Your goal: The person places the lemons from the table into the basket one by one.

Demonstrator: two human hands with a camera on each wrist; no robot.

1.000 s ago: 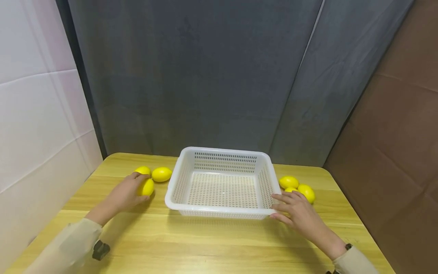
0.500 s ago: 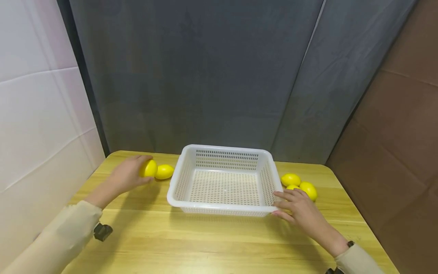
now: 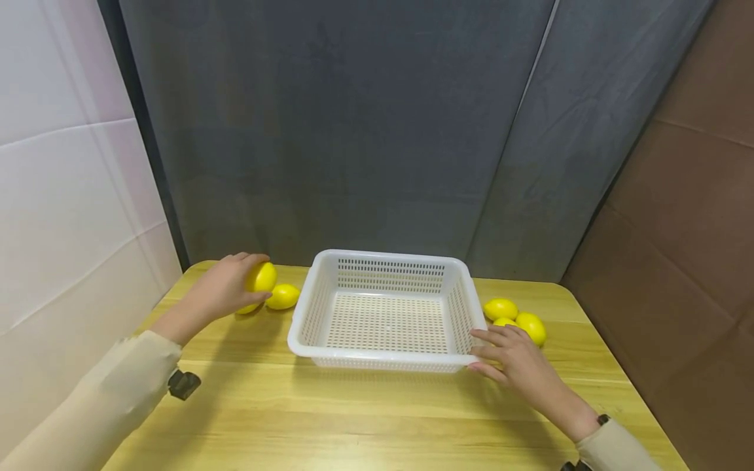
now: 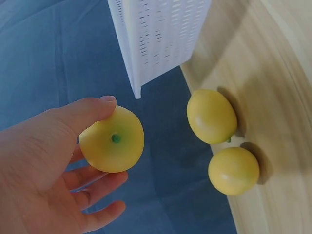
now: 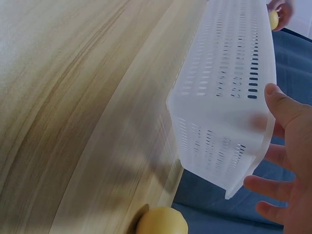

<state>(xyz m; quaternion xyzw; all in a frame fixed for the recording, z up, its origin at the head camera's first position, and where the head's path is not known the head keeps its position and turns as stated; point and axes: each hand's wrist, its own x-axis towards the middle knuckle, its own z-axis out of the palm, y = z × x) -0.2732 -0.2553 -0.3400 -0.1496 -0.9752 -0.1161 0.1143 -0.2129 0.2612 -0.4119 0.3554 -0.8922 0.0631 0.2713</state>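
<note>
My left hand holds a yellow lemon between thumb and fingers, raised off the table. In the left wrist view, the green stem end of this lemon faces the camera. Two more lemons, one in the open and one partly hidden under the hand, lie on the table just below it. A white plastic basket with slotted walls stands at the middle. At its front right corner, my right hand grips the rim, thumb on the front side and fingers over the edge.
Right of the basket lie three lemons: one at the back, one at the right and one partly covered by the right hand. The wooden table ends at a grey cloth, with white and brown side panels.
My left hand has lifted the lemon from the table, moving up and away from me, exposing part of the lemon beneath. My right hand has stayed at the basket's corner.
</note>
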